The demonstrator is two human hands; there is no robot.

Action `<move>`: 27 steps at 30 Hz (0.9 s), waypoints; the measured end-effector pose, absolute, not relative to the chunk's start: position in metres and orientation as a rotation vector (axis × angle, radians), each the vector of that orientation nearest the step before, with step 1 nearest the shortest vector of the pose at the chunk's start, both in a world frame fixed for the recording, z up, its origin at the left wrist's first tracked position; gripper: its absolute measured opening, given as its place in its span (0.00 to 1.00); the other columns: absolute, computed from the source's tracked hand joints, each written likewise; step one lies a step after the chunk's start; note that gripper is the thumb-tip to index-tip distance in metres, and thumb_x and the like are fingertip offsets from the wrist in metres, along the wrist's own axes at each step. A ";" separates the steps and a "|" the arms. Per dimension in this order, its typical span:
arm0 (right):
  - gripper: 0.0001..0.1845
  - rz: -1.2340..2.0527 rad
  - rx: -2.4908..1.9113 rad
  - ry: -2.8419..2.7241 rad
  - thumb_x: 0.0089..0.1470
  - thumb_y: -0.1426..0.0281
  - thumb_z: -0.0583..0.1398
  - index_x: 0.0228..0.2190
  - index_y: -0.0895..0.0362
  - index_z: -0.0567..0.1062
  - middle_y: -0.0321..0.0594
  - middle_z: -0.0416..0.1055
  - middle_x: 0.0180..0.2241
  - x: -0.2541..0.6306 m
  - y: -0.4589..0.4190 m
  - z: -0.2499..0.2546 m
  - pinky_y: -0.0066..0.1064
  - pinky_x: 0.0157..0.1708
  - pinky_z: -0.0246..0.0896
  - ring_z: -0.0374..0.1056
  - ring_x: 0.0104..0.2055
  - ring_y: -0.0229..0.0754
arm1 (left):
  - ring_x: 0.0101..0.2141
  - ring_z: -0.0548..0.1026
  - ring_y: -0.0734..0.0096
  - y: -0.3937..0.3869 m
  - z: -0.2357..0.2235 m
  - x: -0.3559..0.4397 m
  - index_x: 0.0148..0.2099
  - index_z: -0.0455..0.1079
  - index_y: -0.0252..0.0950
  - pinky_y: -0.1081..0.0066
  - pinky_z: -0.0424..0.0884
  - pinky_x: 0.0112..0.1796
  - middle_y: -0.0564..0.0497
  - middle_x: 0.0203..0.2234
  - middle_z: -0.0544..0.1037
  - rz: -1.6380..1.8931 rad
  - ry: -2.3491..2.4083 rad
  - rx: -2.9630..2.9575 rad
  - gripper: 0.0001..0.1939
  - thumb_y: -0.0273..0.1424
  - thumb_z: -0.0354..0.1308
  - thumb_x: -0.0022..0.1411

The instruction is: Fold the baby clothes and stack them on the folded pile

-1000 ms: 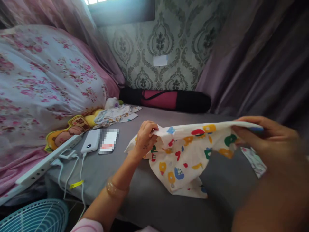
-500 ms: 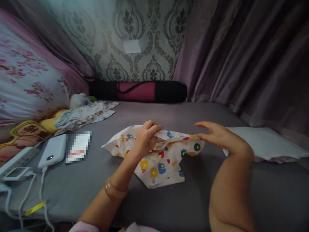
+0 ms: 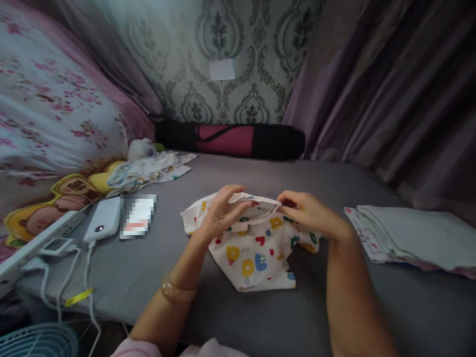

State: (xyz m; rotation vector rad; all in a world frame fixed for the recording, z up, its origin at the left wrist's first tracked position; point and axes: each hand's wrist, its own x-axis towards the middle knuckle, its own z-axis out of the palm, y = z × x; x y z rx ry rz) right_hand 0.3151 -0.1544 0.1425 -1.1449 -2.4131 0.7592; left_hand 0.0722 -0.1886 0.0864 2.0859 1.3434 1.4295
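A small white garment (image 3: 256,253) printed with coloured shapes lies crumpled on the grey bed sheet (image 3: 238,312) in the middle of the view. My left hand (image 3: 223,213) pinches the garment's top edge at the left, fingers closed on the cloth. My right hand (image 3: 308,215) grips the same top edge from the right, its fingertips nearly meeting those of the left hand. A clear bangle (image 3: 177,291) sits on my left wrist.
Folded pale cloths (image 3: 412,238) are stacked at the right. At the left lie a white power bank (image 3: 103,225), a power strip (image 3: 37,238) with cables, a cartoon pillow (image 3: 55,198), another printed garment (image 3: 148,171) and a floral quilt (image 3: 52,109). A black-and-pink rolled bag (image 3: 230,140) lies against the wall; curtains hang right.
The garment went from being held stretched in the air to resting on the bed. My right hand has moved left along the top edge toward my left hand.
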 end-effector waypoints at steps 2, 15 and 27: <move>0.11 0.844 -1.164 -2.356 0.57 0.63 0.55 0.36 0.55 0.75 0.36 0.75 0.33 0.321 -0.151 0.143 0.28 0.33 0.60 0.69 0.34 0.40 | 0.43 0.73 0.66 -0.188 0.080 0.052 0.48 0.70 0.39 0.67 0.69 0.43 0.46 0.44 0.75 1.426 1.479 1.958 0.13 0.37 0.52 0.65; 0.25 1.229 -1.275 -2.143 0.54 0.50 0.57 0.45 0.54 0.76 0.42 0.76 0.37 0.340 -0.145 0.139 0.32 0.33 0.68 0.71 0.38 0.46 | 0.38 0.75 0.66 -0.181 0.056 0.009 0.46 0.73 0.37 0.70 0.70 0.37 0.48 0.39 0.78 0.944 1.533 1.810 0.15 0.39 0.56 0.60; 0.21 1.369 -1.323 -2.392 0.54 0.57 0.58 0.44 0.56 0.77 0.39 0.75 0.39 0.357 -0.131 0.125 0.31 0.33 0.65 0.69 0.36 0.43 | 0.32 0.72 0.69 -0.182 0.055 0.009 0.41 0.77 0.39 0.73 0.64 0.33 0.50 0.33 0.76 0.556 1.367 2.002 0.14 0.41 0.60 0.56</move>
